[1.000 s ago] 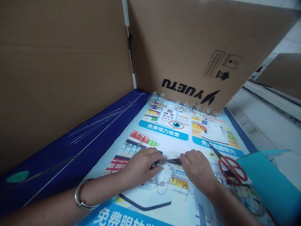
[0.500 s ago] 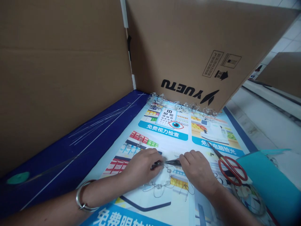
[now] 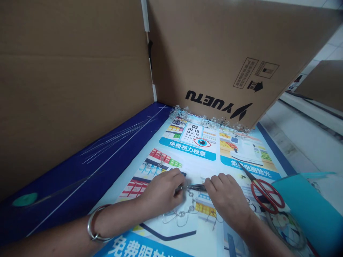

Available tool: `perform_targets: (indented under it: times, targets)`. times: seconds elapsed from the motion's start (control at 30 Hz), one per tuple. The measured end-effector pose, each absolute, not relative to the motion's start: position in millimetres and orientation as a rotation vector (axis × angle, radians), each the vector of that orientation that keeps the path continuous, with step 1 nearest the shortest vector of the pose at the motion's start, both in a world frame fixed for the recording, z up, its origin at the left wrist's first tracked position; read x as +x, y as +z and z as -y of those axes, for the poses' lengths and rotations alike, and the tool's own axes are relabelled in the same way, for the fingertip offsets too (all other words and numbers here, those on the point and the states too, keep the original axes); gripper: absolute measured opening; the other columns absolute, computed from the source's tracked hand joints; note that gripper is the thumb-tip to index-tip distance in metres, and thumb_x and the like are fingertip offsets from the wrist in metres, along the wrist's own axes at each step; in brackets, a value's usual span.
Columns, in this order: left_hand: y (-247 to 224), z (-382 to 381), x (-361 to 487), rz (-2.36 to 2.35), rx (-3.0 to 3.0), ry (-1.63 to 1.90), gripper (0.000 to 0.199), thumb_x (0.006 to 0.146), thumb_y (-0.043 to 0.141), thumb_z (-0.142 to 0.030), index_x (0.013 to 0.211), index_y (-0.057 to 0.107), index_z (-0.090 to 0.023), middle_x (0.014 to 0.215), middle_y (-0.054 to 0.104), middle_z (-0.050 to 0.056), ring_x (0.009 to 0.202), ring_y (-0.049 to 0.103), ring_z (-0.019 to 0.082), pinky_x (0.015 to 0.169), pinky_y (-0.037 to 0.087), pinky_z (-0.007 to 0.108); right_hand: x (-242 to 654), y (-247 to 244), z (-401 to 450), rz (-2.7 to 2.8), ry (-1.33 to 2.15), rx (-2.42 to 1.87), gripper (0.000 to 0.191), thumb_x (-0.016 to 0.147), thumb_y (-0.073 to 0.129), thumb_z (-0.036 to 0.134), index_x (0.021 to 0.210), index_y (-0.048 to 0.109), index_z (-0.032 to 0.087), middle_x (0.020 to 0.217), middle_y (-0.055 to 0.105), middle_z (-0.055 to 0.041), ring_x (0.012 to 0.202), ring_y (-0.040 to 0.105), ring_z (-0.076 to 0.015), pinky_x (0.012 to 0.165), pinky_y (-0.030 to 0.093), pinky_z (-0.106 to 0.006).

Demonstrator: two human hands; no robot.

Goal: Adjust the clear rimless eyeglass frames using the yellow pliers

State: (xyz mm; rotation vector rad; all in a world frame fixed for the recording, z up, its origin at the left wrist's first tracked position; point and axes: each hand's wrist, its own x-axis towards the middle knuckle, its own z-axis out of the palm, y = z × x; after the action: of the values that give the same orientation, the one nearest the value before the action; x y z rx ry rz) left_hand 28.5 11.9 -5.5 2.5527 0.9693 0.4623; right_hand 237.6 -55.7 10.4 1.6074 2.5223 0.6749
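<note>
At lower centre of the frame, your left hand [image 3: 160, 191] and right hand [image 3: 227, 198] face each other, close together, over a printed optical-shop poster [image 3: 187, 151]. Between them lies a pair of slim dark pliers [image 3: 191, 187]. Your left fingers are curled closed around its narrow end, and your right fingertips [image 3: 210, 185] press in at its other end, so both hands are nearly shut on the tool. Whether its tip has hold of the wire is hidden by your left fingers.

Directly beneath the tool, a beaded wire loop [image 3: 182, 214] lies flat on the poster, touching the pliers' end near your left fingers and running down toward the lower centre. A bangle [image 3: 92, 228] circles your left wrist.

To the right of your right hand, red-handled scissors [image 3: 268, 194] lie open on the poster, beside a teal folder [image 3: 305, 210] at the right edge. Along the poster's far edge, at upper centre, sits a band of clear beaded wire [image 3: 206, 121]. Two upright cardboard panels [image 3: 75, 71] [image 3: 214, 53] stand behind the poster, the right one printed YUETU. Thin wires [image 3: 118, 139] lie on the dark blue mat [image 3: 61, 178] at centre left.
</note>
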Motion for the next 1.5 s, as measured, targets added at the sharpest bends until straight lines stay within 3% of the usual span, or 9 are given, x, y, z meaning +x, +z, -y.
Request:
perform_targets:
  times: [0.83, 1.5]
  targets:
    - [-8.9, -10.8, 25.7, -0.953, 2.584, 0.466, 0.012, 0.069, 0.049, -0.012, 0.080, 0.052, -0.017, 0.081, 0.053, 0.005, 0.076, 0.051, 0.019, 0.065, 0.039, 0.028, 222.7, 18.8, 58.2, -2.490, 0.739, 1.556, 0.017, 0.079, 0.051, 0.011, 0.094, 0.057, 0.016, 0.076, 0.051, -0.0058, 0.070, 0.043, -0.0206, 0.060, 0.027, -0.035]
    - [-7.4, -9.2, 25.6, -0.990, 2.606, 0.407, 0.008, 0.074, 0.050, -0.016, 0.080, 0.053, -0.016, 0.081, 0.053, 0.006, 0.075, 0.051, 0.020, 0.066, 0.041, 0.030, 205.0, 35.3, 66.8, -2.429, 0.827, 1.536, 0.014, 0.072, 0.051, 0.008, 0.083, 0.056, 0.017, 0.071, 0.049, -0.0050, 0.066, 0.041, -0.0205, 0.056, 0.023, -0.035]
